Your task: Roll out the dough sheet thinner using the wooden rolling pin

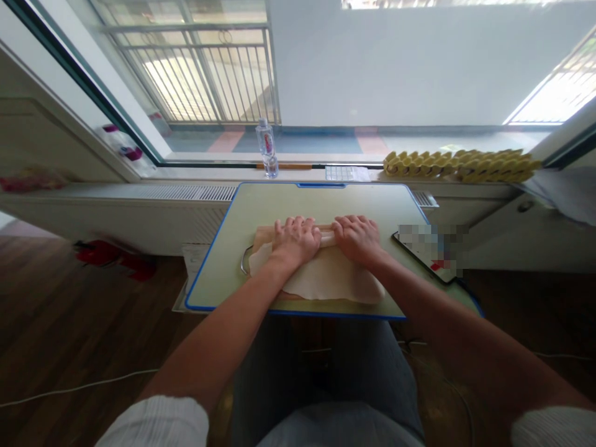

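A thin sheet of pale dough [336, 275] lies spread over a wooden board [264, 234], its near edge hanging slightly past the wood. Across the far part of the dough runs a whitish rolling pin [328, 238], seen only between the hands; whether dough is wrapped around it I cannot tell. My left hand [297, 239] presses on its left part, with the fingers curved over the far side. On the right part, my right hand [357, 238] bears down the same way, thumb towards the middle. A metal handle [245, 261] sticks out at the board's left.
Beneath everything is a pale green folding table [218, 273] with a blue rim. A phone or tablet [426, 254], partly blurred out, lies at its right. On the windowsill stand a clear bottle [267, 149] and a yellow ruffled object [459, 165]. White cables run along the floor.
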Demonstrator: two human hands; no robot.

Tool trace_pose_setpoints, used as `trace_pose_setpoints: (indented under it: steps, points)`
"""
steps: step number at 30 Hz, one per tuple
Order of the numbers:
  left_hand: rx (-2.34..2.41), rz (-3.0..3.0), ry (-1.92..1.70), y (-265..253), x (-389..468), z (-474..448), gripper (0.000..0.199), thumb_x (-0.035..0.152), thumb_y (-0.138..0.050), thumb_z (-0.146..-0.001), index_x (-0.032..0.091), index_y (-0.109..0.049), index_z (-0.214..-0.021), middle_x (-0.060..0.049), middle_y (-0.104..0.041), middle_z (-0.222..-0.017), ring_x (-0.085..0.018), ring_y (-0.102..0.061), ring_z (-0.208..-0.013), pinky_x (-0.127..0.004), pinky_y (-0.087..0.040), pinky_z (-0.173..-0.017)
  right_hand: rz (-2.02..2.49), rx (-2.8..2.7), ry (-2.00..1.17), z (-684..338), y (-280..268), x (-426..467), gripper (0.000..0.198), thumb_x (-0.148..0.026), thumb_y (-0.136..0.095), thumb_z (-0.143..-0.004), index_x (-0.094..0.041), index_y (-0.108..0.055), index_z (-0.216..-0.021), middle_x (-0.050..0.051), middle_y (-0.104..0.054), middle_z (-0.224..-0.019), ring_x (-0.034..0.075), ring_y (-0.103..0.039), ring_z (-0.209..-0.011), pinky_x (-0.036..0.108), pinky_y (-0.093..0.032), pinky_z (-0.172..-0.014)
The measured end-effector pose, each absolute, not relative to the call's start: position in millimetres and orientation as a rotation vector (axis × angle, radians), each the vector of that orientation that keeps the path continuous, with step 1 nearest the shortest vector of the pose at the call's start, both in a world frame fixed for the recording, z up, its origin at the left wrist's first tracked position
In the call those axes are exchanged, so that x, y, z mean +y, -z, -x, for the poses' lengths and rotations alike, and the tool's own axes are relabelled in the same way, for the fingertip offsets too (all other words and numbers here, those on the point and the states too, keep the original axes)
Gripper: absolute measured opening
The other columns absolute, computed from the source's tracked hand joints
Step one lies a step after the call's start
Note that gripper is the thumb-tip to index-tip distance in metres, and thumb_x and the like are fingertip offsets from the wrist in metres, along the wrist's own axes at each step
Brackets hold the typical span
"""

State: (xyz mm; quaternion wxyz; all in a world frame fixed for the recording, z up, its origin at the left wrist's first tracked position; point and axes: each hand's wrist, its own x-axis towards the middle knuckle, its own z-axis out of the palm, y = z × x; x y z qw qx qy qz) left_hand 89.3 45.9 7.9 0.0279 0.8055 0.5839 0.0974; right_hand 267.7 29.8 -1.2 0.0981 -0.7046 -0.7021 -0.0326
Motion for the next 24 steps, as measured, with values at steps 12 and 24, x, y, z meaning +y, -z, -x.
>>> trace_pose_setpoints:
  steps: [12, 24]
  points:
    - [1.751, -2.455, -0.22, -6.8, 110.0, -92.5, 0.047, 0.041, -0.038, -0.103, 0.026, -0.064, -0.139, -0.012, -0.065, -0.144, -0.031, -0.058, -0.131, -0.05, -0.043, -0.111, 2.108, -2.057, -0.16, -271.2, -1.6, 96.4, 0.059, -0.057, -0.03, -0.109, -0.028, -0.06, -0.149, 0.009, -0.06, -0.155, 0.033, -0.052, -0.139, 0.049, -0.04, -0.115]
    - [1.778, -2.46, -0.289, -7.8, 69.1, -93.5, 0.054, 0.053, -0.036, -0.104, 0.031, -0.059, -0.149, -0.009, -0.055, -0.161, -0.032, -0.048, -0.145, -0.059, -0.03, -0.123, 2.11, -2.055, 0.009, -266.1, -0.5, 54.8, 0.059, -0.048, -0.033, -0.108, -0.019, -0.058, -0.153, 0.012, -0.059, -0.156, 0.032, -0.051, -0.139, 0.047, -0.035, -0.118]
